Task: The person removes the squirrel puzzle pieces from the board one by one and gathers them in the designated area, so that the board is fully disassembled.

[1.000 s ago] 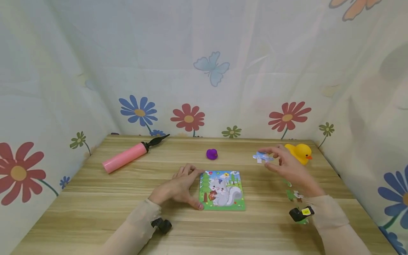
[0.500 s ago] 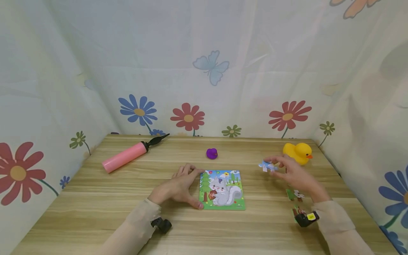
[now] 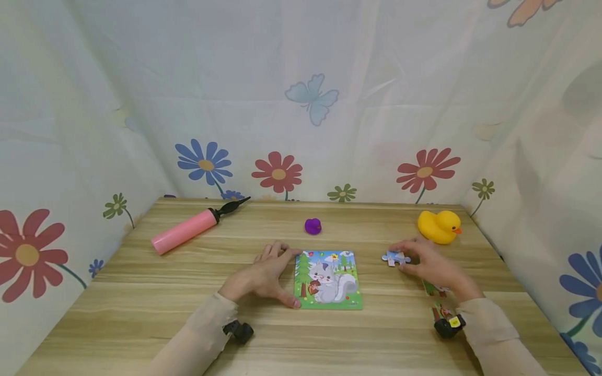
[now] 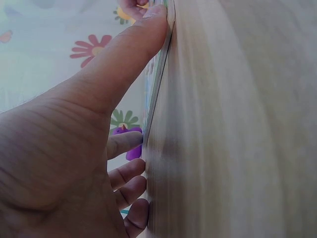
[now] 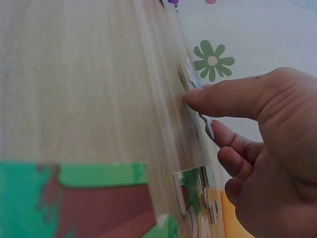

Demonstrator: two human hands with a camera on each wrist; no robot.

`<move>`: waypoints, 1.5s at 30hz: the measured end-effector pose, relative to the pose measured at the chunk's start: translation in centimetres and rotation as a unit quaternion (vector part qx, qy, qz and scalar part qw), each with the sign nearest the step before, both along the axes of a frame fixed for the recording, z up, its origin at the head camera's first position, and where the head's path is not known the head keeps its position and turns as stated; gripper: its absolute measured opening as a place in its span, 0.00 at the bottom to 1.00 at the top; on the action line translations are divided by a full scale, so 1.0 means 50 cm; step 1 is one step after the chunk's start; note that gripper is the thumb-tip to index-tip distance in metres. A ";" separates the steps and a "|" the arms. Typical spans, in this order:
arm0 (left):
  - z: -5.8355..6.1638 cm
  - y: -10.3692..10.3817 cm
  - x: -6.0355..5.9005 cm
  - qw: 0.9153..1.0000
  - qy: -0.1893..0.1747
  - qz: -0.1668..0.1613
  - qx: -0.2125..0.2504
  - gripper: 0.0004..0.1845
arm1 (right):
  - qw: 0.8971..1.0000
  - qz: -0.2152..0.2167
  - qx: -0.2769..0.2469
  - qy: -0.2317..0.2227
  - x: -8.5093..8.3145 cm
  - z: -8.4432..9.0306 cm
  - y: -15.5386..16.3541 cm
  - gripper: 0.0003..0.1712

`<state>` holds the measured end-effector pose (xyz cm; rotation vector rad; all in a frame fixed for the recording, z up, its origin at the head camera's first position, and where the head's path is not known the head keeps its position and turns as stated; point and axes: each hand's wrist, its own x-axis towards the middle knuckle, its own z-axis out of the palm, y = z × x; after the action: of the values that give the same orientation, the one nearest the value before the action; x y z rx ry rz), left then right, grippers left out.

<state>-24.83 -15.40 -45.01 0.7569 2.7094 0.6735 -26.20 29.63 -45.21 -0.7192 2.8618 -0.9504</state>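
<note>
One puzzle piece [image 3: 396,258], long axis sideways, knob leftward, pinched in right grip [image 3: 431,264]; left grip [image 3: 264,274] outstretched, touching squirrel board [image 3: 327,281]

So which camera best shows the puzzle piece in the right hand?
The head view, since there the printed blue face of the puzzle piece in the right hand is visible. The right wrist view catches it nearly edge-on, and I can't make it out in the left wrist view.

Pale-brown wood-grain tabletop [image 3: 329,342]: smooth, faint sheen. Square printed squirrel board [image 3: 329,282] and blue knobbed puzzle piece [image 3: 393,257]: look like cardboard, smooth faces. Rounded yellow duck [image 3: 436,227]: smooth, plastic-looking, slightly glossy. Pink cylindrical pump [image 3: 185,232]: smooth matt plastic. White flower-printed curtain [image 3: 226,73]: thin cloth, creased.
</note>
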 end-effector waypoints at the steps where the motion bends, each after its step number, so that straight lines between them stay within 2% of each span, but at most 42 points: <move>1: 0.001 0.000 0.001 1.000 0.000 0.000 0.000 0.67 | 1.000 -0.001 0.001 -0.002 0.000 -0.001 -0.001 0.26; 16: 0.002 0.001 0.001 1.000 0.004 -0.005 0.003 0.67 | 0.999 -0.008 0.008 -0.032 0.005 0.002 -0.006 0.26; 31: 0.000 0.002 -0.003 1.000 0.005 -0.007 -0.002 0.68 | 1.000 -0.005 -0.002 -0.022 0.007 0.009 -0.005 0.30; 38: 0.002 0.000 -0.001 1.000 0.006 -0.006 0.000 0.68 | 1.000 -0.023 -0.010 -0.001 0.009 0.037 -0.023 0.43; 45: 0.001 -0.002 -0.002 1.000 0.006 -0.007 0.002 0.68 | 0.999 -0.030 -0.035 0.018 0.013 0.067 -0.050 0.44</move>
<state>-24.94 -15.51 -44.97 0.7827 2.7106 0.6747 -25.53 27.15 -41.86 -0.6669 2.9093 -1.0610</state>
